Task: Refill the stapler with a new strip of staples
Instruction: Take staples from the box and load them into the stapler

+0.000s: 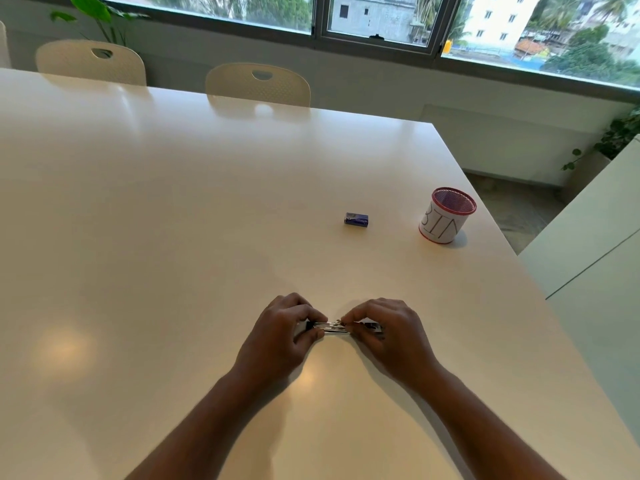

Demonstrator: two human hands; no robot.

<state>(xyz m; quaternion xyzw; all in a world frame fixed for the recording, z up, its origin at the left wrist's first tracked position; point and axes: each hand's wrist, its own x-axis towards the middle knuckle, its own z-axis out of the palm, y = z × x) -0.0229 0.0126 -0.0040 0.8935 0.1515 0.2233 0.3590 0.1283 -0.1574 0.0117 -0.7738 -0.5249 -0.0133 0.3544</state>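
Note:
A small black and silver stapler [334, 328] lies sideways on the white table [173, 202], held between both hands. My left hand [280, 337] grips its left end with curled fingers and thumb. My right hand [388, 336] pinches its right end, covering most of that side. The shiny metal middle of the stapler shows between my fingertips. Whether a staple strip sits in it I cannot tell. A small blue staple box [356, 220] lies farther back on the table, apart from both hands.
A red mesh cup [446, 216] with a white paper label reading "BIN" stands at the right, near the table's edge. Two cream chairs [258, 84] are tucked in at the far side. A white counter [595, 237] stands to the right.

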